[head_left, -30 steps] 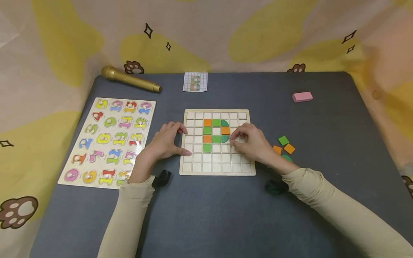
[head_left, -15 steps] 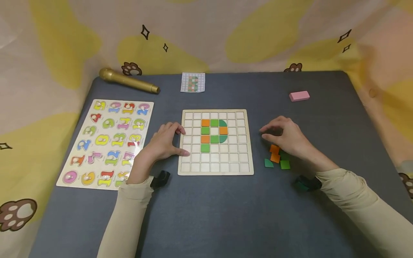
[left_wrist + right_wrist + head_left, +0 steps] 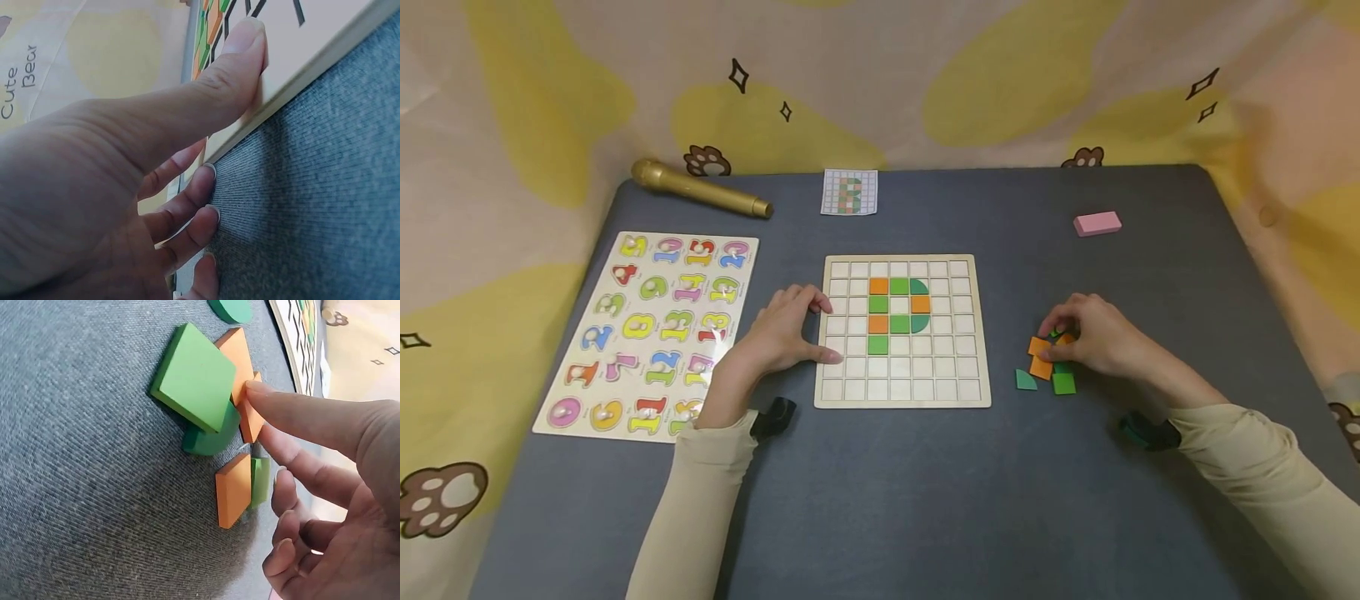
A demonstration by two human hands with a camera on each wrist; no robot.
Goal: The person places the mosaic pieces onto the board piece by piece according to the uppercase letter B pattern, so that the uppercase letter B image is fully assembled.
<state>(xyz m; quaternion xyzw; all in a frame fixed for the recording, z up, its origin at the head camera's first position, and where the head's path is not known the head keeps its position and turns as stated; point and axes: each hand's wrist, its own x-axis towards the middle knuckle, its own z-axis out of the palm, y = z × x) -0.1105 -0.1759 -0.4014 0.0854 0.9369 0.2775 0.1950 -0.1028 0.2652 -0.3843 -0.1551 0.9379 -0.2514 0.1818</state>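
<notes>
From my post I saw the left hand [image 3: 786, 329] spread with relaxed fingers along the near-side edge of the wooden grid board [image 3: 901, 367], thumb resting on its rim and nothing in its grasp. The board lay to that hand's right, with orange and green tiles set in its cells. On the far side of the board, the right hand [image 3: 1093, 333] bent over loose tiles, thumb and forefinger slightly parted, its thumb tip at an orange square tile [image 3: 253, 419]; whether it gripped one, I couldn't tell. Nearer me than that thumb, a green square tile [image 3: 197, 378] leaned on a dark green rounded tile [image 3: 215, 434]. Beyond the right hand sat a pink block [image 3: 1097, 223]; left of the left hand, a number puzzle board [image 3: 640, 325].
</notes>
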